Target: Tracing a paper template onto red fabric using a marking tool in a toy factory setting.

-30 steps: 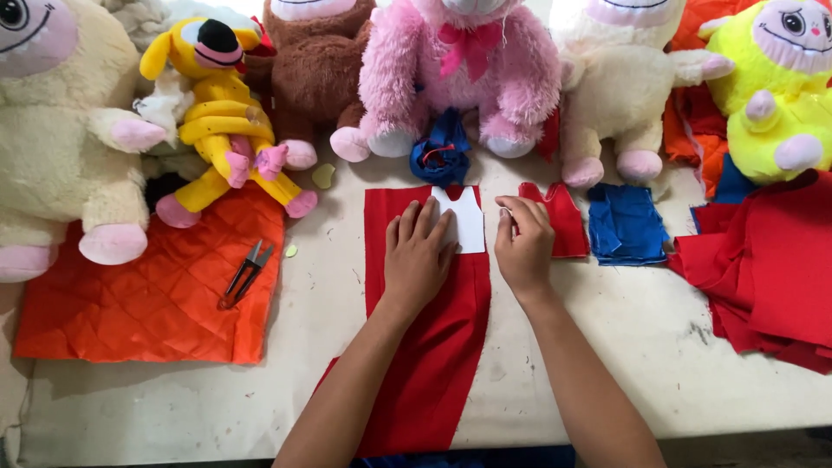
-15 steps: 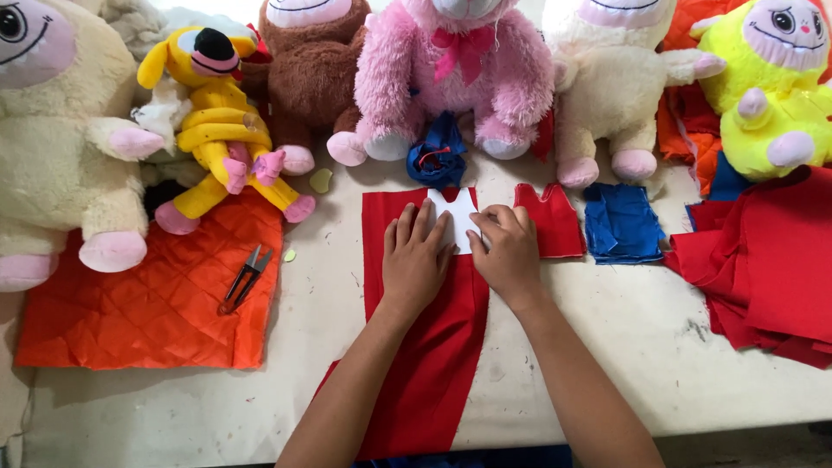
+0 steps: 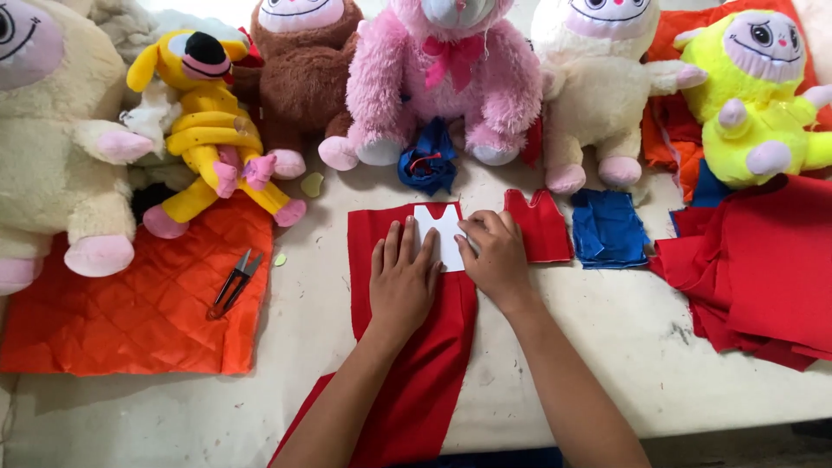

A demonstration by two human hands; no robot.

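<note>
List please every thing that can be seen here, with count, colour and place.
plush toys: six, cream, yellow, brown, pink, white, neon yellow; back row
red fabric strip: one, under both hands
white pattern piece: one, on the strip
cut red piece: one, right of pattern
blue pieces: stack, further right
blue bundle: one, by pink toy
red cloth pile: right edge
orange quilted fabric: one, left
snips: one, on quilt
table: cream
left hand: flat on strip
right hand: on pattern

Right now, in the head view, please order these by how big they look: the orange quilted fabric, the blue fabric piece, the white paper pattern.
1. orange quilted fabric, clearly largest.
2. blue fabric piece.
3. white paper pattern, smallest as seen, though both hands partly cover it, so this place is unsure.
</note>
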